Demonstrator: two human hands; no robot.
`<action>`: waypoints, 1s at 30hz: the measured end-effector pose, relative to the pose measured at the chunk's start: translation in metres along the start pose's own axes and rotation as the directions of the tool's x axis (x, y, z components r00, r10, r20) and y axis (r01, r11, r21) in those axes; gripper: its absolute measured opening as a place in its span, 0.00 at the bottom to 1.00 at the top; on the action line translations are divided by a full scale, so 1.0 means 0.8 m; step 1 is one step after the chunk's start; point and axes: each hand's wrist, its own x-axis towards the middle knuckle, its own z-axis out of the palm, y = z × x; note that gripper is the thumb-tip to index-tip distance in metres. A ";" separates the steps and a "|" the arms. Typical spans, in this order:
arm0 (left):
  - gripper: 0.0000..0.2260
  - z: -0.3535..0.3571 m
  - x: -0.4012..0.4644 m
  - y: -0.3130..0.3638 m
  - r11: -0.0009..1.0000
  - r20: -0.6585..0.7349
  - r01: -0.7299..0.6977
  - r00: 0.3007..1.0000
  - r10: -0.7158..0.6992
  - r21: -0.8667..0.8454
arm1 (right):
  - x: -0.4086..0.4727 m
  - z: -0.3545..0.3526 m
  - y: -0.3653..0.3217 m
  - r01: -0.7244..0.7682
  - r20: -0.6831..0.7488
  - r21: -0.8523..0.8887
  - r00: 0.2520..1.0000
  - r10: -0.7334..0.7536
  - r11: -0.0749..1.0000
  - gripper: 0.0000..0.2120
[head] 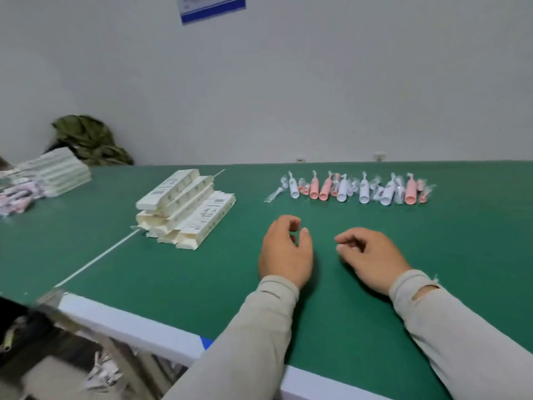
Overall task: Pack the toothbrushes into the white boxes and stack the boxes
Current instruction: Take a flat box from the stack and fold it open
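Two loosely curled, empty hands (pixel 328 249); four pink toothbrushes (pixel 320 188), five white.

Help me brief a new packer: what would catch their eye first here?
The row of pink and white toothbrushes lies across the far side of the green table. Left of it sits a pile of white boxes. The left hand and right hand rest nearer, holding nothing.
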 end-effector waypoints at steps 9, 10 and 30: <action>0.35 -0.126 0.096 -0.087 0.475 0.024 0.110 0.963 -0.268 0.873 | -0.001 -0.002 0.004 -0.015 0.019 0.070 1.000 0.013 0.997 0.07; 0.36 -0.127 0.097 -0.094 0.443 0.042 0.101 0.952 -0.303 0.891 | -0.001 -0.002 0.005 -0.018 0.019 0.072 1.000 0.017 0.997 0.06; 0.22 -0.059 0.085 -0.014 0.866 0.203 0.442 0.893 -0.400 -0.235 | -0.002 -0.003 -0.004 -0.052 -0.056 0.220 0.996 0.065 0.974 0.05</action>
